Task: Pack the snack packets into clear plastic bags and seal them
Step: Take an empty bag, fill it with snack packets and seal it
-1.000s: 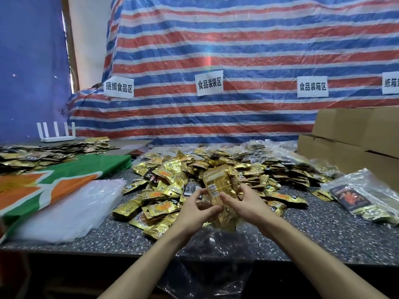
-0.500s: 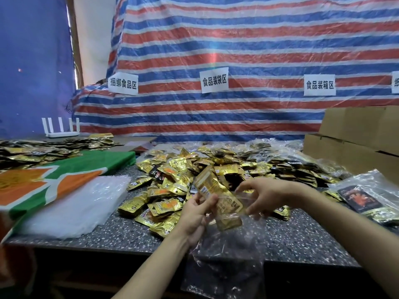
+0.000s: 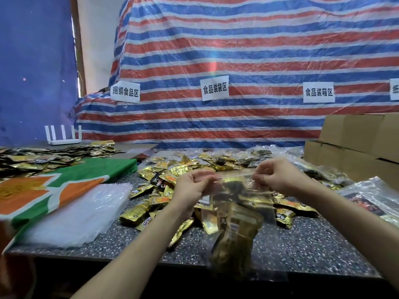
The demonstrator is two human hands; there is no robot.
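Observation:
A clear plastic bag (image 3: pixel 239 251) hangs in front of the table edge with several gold snack packets (image 3: pixel 235 231) inside it. My left hand (image 3: pixel 192 186) pinches the left end of the bag's top strip. My right hand (image 3: pixel 278 175) pinches the right end, and the strip is stretched level between them. Behind the hands a heap of loose gold snack packets (image 3: pixel 164 180) covers the middle of the speckled table (image 3: pixel 313 244).
A stack of empty clear bags (image 3: pixel 75 212) lies at the left beside a green and orange box (image 3: pixel 54 186). More packets (image 3: pixel 43 156) and a white router (image 3: pixel 63 137) sit far left. Cardboard boxes (image 3: pixel 356 147) and filled bags (image 3: pixel 371 197) stand at the right.
The packets that my left hand held have gone down into the bag. Both hands rose and moved apart, taking hold of the bag's top strip at its two ends.

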